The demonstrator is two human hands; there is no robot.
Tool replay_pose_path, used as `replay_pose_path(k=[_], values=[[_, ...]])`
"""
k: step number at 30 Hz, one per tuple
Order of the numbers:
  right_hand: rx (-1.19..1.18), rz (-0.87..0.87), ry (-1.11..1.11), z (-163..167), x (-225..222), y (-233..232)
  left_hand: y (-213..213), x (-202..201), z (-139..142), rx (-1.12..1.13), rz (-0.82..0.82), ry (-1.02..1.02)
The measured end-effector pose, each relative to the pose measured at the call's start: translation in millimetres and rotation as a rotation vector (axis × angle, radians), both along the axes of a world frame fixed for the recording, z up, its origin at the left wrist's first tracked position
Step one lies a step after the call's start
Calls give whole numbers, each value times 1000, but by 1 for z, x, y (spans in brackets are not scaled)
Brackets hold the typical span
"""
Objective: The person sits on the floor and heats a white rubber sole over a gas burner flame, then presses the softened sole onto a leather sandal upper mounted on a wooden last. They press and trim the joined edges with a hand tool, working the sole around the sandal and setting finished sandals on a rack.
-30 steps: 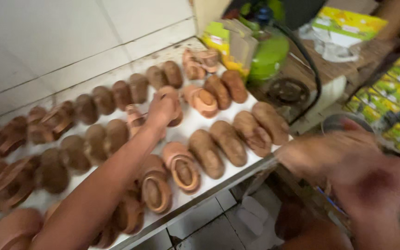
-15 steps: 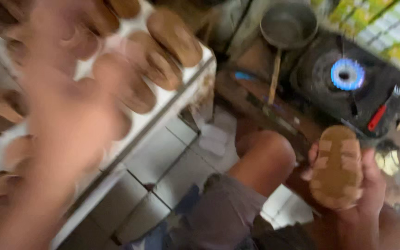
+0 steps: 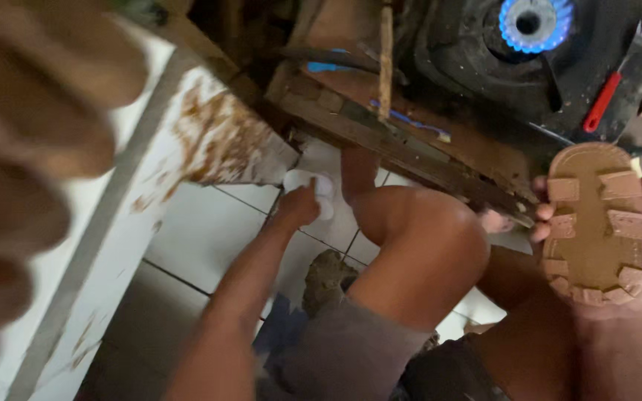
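Right of the bent knee (image 3: pixel 417 238), the right hand (image 3: pixel 633 297) cups a tan lugged shoe sole (image 3: pixel 597 223), fingers wrapped round its edges; it looks light and flexible, best gripped there, while the left hand (image 3: pixel 299 208) pinches something white.

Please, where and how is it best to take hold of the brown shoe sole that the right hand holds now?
Probably by its two long side edges near the middle, coming from above the tread face. The brown shoe sole lies tread up in the right hand, whose fingers curl over the left edge. It looks flat and thin, and its raised tread blocks would make a grip on the face uneven.
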State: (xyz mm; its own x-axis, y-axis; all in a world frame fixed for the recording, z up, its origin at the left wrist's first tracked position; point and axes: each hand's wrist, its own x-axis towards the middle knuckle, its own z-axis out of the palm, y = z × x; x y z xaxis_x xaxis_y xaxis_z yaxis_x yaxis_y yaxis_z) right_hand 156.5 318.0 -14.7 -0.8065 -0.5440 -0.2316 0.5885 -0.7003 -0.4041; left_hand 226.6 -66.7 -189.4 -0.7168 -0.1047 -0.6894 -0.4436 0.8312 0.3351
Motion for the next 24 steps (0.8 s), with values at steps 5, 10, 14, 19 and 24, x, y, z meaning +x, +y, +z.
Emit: replay_pose_path(k=[5, 10, 14, 19, 24], values=[[-453, 398, -436, -40, -29, 25, 4, 4, -45, -100, 174, -12], [32, -96, -153, -53, -9, 47, 0, -5, -61, -160, 240, 61], [150, -74, -157, -60, -18, 55, -6, -7, -65, -197, 254, 122], [-309, 33, -287, -59, -27, 37, 5, 14, -67, -355, 141, 347], [-350, -1, -283, -38, -20, 22, 19, 44, -58, -158, 30, 262]])
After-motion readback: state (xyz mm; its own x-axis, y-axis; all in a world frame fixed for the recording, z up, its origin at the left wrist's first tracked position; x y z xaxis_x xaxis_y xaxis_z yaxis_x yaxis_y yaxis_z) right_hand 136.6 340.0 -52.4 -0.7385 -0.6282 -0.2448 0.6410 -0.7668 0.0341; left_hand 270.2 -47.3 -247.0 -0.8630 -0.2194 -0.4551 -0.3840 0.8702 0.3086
